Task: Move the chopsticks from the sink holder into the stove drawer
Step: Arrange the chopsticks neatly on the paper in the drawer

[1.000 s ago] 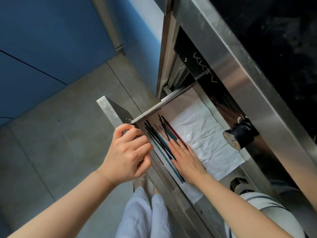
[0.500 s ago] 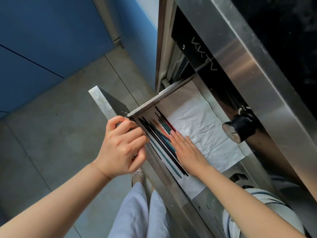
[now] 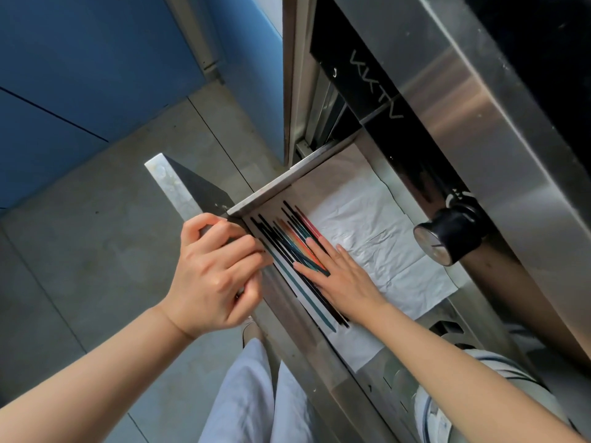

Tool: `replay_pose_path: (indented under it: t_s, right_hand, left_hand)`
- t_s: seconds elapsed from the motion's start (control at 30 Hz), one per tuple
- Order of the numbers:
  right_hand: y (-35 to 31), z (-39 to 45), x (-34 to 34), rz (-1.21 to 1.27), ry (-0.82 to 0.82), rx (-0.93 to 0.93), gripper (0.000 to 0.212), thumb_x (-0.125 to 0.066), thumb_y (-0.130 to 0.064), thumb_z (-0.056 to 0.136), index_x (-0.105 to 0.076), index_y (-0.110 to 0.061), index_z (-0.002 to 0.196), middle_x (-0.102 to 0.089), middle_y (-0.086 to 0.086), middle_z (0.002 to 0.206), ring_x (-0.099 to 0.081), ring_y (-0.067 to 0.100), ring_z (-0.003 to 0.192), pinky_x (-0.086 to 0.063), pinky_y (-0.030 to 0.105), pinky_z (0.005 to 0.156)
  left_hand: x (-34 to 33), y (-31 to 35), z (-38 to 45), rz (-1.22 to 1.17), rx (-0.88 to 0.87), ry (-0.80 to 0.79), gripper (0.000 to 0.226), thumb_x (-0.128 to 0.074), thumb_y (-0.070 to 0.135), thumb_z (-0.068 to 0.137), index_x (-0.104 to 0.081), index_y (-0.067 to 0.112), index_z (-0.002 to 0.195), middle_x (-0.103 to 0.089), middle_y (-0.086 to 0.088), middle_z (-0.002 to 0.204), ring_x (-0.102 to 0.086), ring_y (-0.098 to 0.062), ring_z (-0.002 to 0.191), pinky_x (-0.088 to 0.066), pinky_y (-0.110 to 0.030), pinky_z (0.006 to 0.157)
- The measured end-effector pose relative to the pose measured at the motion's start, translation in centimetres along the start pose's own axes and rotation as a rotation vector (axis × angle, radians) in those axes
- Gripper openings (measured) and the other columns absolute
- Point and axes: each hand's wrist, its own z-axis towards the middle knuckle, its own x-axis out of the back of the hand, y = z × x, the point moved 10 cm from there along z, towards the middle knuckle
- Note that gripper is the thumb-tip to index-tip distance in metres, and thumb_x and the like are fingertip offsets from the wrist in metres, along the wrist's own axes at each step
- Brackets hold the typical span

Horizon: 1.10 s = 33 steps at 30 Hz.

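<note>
Head view, looking down past my forearms at the stove front. The stove drawer stands pulled out, its steel side rail running diagonally toward the lower right, its floor lined with a creased white paper sheet.

The chopsticks lie inside the drawer on that paper, fanned along the side nearest the drawer front — black ones outermost, then teal, orange and red toward the middle. Their far tips reach close to the drawer's left rail; the near ends lie on the paper beside my wrist.

My right hand is flat, palm down, fingers extended and slightly spread, resting on top of the inner chopsticks and partly on the paper. It grips nothing.

My left hand is curled over the top edge of the drawer front, fingers bent round it with the fingertips just beside the outermost black chopsticks, thumb side toward the floor.

A black stove knob with a metal face projects above the drawer's far side, well apart from both hands. Grey floor tiles and a blue cabinet fill the left
</note>
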Motion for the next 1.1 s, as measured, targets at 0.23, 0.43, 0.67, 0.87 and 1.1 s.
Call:
replay_pose_path:
  t_s: [0.23,0.43,0.67,0.87,1.1]
  right_hand:
    - [0.5,-0.1,-1.8,-0.094,-0.019,-0.152,0.076,-0.045,-0.041,0.094,-0.011,-0.004,0.151,-0.007,0.016,0.159,-0.007,0.029,0.147,-0.019,0.044,0.119]
    - [-0.5,-0.7,-2.4,-0.123,-0.004,-0.101,0.078,-0.047,-0.047,0.090,-0.016,-0.008,0.151,-0.012,0.021,0.158,-0.011,0.035,0.146,-0.019,0.049,0.117]
    - [-0.5,0.0,-3.6,-0.179,-0.058,-0.067,0.093,-0.038,-0.065,0.087,-0.004,-0.006,0.150,-0.001,0.018,0.159,0.000,0.035,0.147,-0.014,0.052,0.118]
    - [-0.7,2.6,-2.7,-0.187,-0.030,-0.075,0.090,-0.034,-0.061,0.089,-0.003,-0.003,0.150,-0.002,0.019,0.159,-0.001,0.036,0.147,-0.014,0.053,0.117]
    - [-0.6,0.2,-2.0,-0.174,-0.028,-0.008,0.083,-0.036,-0.058,0.092,-0.017,0.000,0.149,-0.006,0.018,0.159,-0.006,0.030,0.148,-0.019,0.048,0.118]
  left_hand:
    - [-0.1,0.0,-0.1,0.016,0.001,0.004,0.034,-0.040,0.015,0.085,-0.070,0.012,0.069,-0.070,-0.001,0.077,-0.058,-0.028,0.073,-0.033,-0.041,0.091]
    - [0.0,0.0,0.0,-0.010,-0.012,0.010,0.034,-0.041,0.016,0.086,-0.072,0.013,0.074,-0.070,-0.001,0.079,-0.061,-0.024,0.081,-0.032,-0.040,0.095]
    - [0.2,0.2,0.1,-0.013,-0.017,0.024,0.037,-0.039,0.015,0.086,-0.074,0.012,0.074,-0.070,-0.001,0.077,-0.064,-0.026,0.081,-0.035,-0.043,0.089]
    - [0.0,0.3,0.1,-0.007,-0.022,0.022,0.035,-0.041,0.013,0.084,-0.074,0.012,0.073,-0.070,-0.002,0.075,-0.065,-0.029,0.077,-0.035,-0.044,0.086]
    - [0.0,0.3,0.0,0.001,-0.021,0.030,0.036,-0.039,0.015,0.086,-0.072,0.013,0.072,-0.070,-0.001,0.076,-0.063,-0.028,0.076,-0.036,-0.044,0.086]
